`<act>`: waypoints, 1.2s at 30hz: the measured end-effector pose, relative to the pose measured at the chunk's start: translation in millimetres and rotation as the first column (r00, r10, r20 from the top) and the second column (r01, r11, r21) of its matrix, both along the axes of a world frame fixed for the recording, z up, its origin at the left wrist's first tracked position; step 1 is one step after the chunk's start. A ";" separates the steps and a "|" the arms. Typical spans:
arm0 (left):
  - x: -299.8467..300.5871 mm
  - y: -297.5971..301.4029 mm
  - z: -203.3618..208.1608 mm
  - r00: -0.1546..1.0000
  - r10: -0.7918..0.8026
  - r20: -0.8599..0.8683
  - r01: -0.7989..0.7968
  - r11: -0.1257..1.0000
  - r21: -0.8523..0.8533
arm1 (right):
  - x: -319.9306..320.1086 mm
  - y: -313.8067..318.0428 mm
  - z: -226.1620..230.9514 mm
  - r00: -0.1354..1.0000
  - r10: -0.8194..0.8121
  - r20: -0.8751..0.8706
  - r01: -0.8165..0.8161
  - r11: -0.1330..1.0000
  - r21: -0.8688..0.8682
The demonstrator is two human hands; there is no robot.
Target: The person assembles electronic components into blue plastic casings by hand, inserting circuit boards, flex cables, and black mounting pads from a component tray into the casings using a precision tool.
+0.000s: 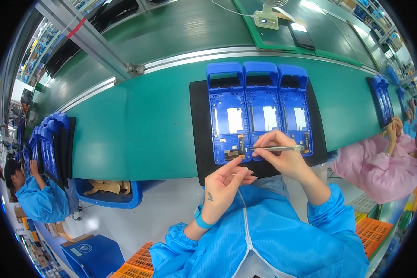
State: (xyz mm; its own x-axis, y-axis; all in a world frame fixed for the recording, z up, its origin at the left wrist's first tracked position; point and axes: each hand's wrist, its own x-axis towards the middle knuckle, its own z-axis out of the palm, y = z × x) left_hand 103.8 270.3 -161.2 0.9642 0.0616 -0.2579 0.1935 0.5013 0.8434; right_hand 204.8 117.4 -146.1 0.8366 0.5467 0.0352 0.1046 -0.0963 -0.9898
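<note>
Three blue plastic housings, the left one [218, 125], the middle one [253, 99] and the right one [287, 99], lie side by side on a black mat [200, 125]. Each has a loop-shaped top and a pale rectangular window. My right hand [282, 157] grips metal tweezers [285, 148], their tip pointing left over the left housing's lower right part. My left hand [224, 183] is at that housing's lower edge, thumb and index finger apart. Its index fingertip is beside a brown-and-black flex cable [231, 154]; whether it touches the cable I cannot tell.
A green worktable [157, 125] runs left and right. Beyond its metal rail stand a small fan [266, 19] and a phone [302, 36]. A blue bin [136, 194] with brown scraps hangs below the left edge. Co-workers sit left [41, 201] and right [375, 171], near more blue housings.
</note>
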 end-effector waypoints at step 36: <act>13.5 -15.6 6.6 0.994 -0.099 -0.046 0.102 0.991 0.089 | 6.5 -18.9 -0.2 0.999 -0.017 0.033 0.018 0.999 -0.041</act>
State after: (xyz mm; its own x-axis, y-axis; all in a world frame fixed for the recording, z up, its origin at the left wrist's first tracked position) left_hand 117.3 254.7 -154.6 0.9553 -0.0102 -0.2956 0.2749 0.3993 0.8746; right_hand 211.3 98.5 -146.3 0.8448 0.5336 0.0404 0.1348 -0.1391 -0.9811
